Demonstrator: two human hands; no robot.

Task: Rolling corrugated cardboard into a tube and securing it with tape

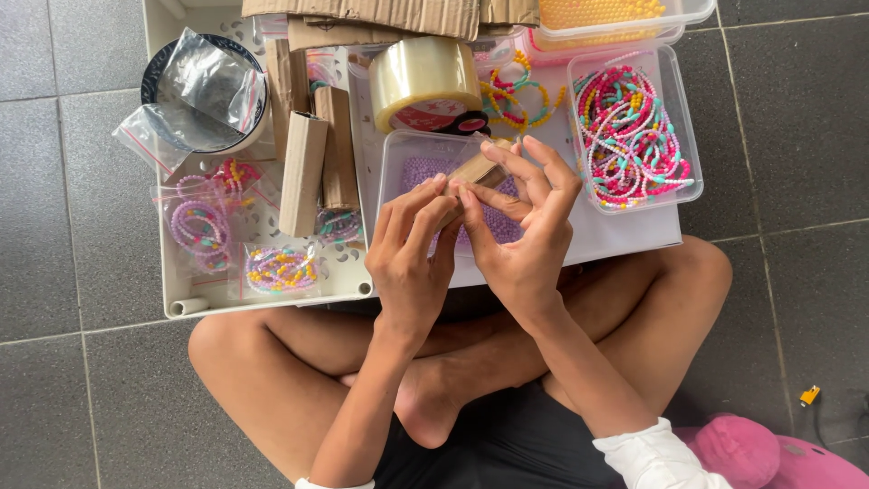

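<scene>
We see a small cardboard piece (478,169) pinched between both hands just above the clear box of lilac beads (407,167). Right hand (525,235) grips the card with thumb and fingers, other fingers fanned open; left hand (412,244) has fingertips closed against the card's near end, likely on a thread too thin to see. We judge this as mid-winding or threading; the next move needs a steady pinch. Tape roll (424,81) sits behind the bead box, tub of mixed bracelets (634,131) to its right, bagged bracelets (272,270) to its left.

Small cardboard piece (477,169) tilted, pinched between fingertips.
</scene>
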